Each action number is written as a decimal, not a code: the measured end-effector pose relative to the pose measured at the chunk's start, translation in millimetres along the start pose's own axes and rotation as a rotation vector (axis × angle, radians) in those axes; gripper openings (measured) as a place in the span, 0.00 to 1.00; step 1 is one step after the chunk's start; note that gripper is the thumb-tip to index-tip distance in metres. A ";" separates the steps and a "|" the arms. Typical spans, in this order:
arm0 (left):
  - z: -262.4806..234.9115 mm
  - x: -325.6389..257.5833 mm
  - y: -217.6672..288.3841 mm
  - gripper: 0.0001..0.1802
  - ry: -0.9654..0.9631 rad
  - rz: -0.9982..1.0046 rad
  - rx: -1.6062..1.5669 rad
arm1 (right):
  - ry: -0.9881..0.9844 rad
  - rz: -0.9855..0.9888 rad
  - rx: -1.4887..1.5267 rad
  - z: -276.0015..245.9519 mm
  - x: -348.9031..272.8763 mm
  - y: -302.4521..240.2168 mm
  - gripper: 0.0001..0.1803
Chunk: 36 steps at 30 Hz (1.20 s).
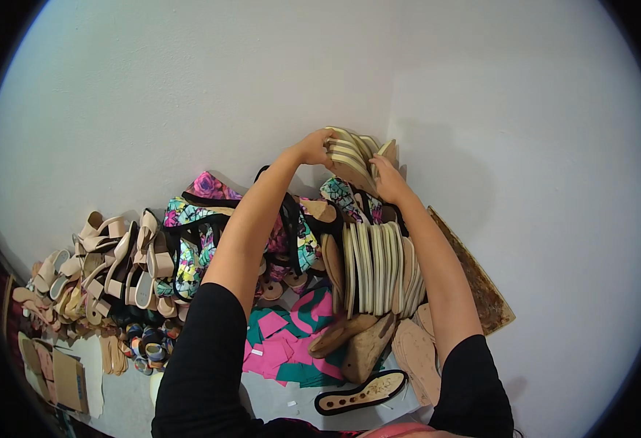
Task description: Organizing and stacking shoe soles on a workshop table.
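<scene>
High up near the wall corner, my left hand (311, 148) grips the left side of a fanned bundle of shoe soles (349, 162), tan with pale cream edges. My right hand (391, 182) is closed on the right side of the same bundle, where one sole (387, 150) stands a little apart from the others. Below my hands, a long upright row of similar soles (375, 266) is packed side by side. Floral-patterned shoes with black trim (302, 237) lie just left of that row, partly hidden by my left arm.
Beige heeled sandals (120, 255) are heaped at the left. Pink and green cut pieces (284, 347), wooden shoe lasts (368, 347), a black-edged sole (360, 393) and loose tan insoles (416, 358) lie nearer me. A stained board (473, 274) leans by the right wall.
</scene>
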<state>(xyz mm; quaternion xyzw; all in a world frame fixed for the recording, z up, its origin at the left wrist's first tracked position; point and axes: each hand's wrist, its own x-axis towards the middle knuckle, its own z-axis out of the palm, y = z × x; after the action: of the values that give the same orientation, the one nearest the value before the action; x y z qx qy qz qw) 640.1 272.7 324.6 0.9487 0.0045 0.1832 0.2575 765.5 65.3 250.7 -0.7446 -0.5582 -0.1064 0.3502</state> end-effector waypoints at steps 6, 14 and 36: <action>1.2 -0.8 3.0 0.41 0.019 0.033 0.093 | 0.132 -0.017 0.006 -9.5 0.4 13.2 0.25; 3.6 -4.5 -0.2 0.41 0.062 0.149 0.232 | 0.162 0.297 -0.127 -10.5 25.3 34.4 0.43; 4.7 0.5 -35.1 0.41 0.076 0.229 0.191 | -0.449 0.231 -0.548 -52.5 87.8 42.3 0.50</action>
<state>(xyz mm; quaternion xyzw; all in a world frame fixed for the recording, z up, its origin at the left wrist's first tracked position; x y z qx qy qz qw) 645.2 300.9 303.8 0.9557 -0.0765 0.2457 0.1430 847.1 92.6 320.4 -0.8735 -0.4844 -0.0457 0.0163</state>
